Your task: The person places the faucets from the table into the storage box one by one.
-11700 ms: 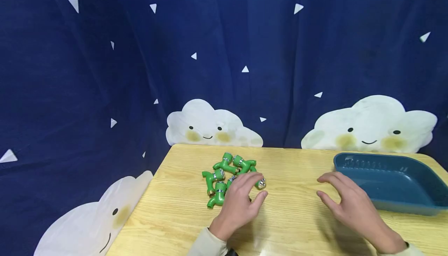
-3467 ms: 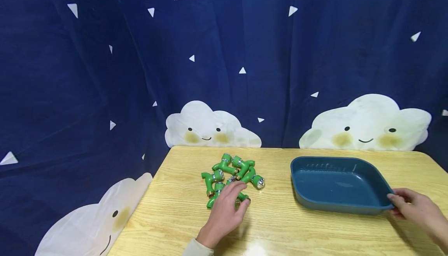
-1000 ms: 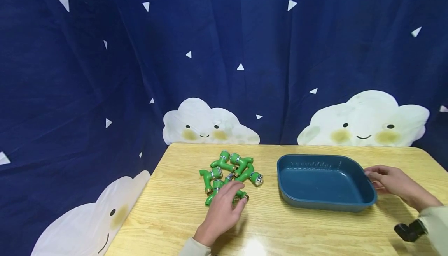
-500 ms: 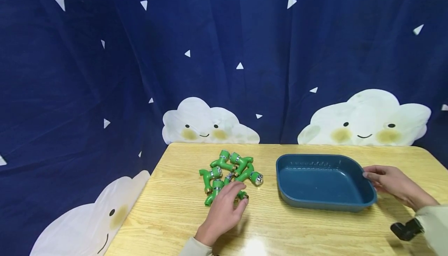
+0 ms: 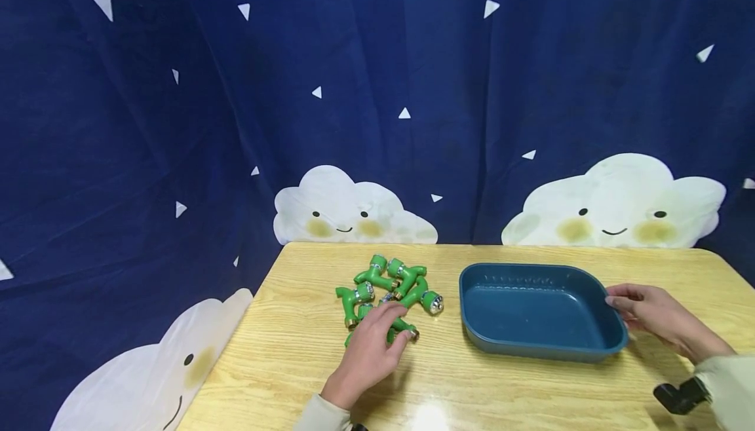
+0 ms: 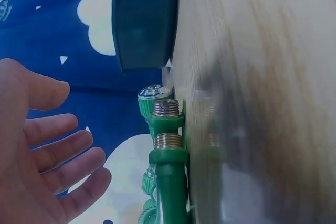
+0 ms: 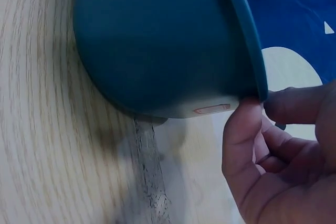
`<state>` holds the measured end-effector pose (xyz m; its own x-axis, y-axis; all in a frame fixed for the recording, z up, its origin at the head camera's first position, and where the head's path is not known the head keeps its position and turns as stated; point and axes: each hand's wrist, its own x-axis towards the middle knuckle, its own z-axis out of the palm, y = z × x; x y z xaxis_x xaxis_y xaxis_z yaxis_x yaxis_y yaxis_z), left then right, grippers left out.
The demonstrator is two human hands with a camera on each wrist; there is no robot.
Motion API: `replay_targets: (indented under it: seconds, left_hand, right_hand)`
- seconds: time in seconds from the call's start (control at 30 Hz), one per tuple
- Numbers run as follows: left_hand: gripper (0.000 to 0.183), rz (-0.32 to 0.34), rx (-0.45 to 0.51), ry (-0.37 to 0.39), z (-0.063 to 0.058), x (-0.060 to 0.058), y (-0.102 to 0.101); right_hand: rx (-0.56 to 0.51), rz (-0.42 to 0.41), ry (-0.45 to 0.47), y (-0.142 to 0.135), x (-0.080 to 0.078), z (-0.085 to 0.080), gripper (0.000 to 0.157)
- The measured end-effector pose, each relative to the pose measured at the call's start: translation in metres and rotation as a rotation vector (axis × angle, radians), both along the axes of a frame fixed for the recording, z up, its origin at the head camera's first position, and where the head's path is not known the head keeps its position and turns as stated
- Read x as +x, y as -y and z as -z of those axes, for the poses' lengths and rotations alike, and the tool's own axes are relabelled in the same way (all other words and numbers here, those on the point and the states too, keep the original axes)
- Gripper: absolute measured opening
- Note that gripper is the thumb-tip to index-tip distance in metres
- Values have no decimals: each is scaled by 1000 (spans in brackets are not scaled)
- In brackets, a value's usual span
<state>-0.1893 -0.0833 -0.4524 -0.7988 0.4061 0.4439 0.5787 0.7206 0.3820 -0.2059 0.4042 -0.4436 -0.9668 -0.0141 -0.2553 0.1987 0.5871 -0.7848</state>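
Note:
A dark blue plastic tray stands on the right half of the table. My right hand pinches its right rim between thumb and fingers; the right wrist view shows that grip close up, on the rim. Several green taps with brass threaded ends lie in a loose cluster left of the tray, one tap at the back and another tap at the left. Over the near side of the cluster is my left hand, fingers relaxed and apart, holding nothing. It partly hides the nearest taps. In the left wrist view, threaded tap ends show beside the hand.
The wooden table has rounded far corners. Behind it hangs a dark blue curtain with white clouds and triangles. A black wrist strap piece shows at the right sleeve.
From the table's right end, the tray has slid left toward the taps, the right hand gripping its rim, with a slight further shift lately. The left hand stays near the taps, drifting slightly left.

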Motion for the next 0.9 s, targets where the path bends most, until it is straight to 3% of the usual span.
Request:
replay_targets:
  seconds: [0.3,0.5,0.9]
  left_hand:
    - [35,19,-27,-7,0,-2,0]
    - [33,16,-29,28,6,3,1]
    - [35,4,-23,61,3,1,6]
  right_hand:
    - [13,14,6,-5,1,0,54]
    - [25,26,10,3,3,1,55]
    - [-60,14,4,26,-1,0,52]
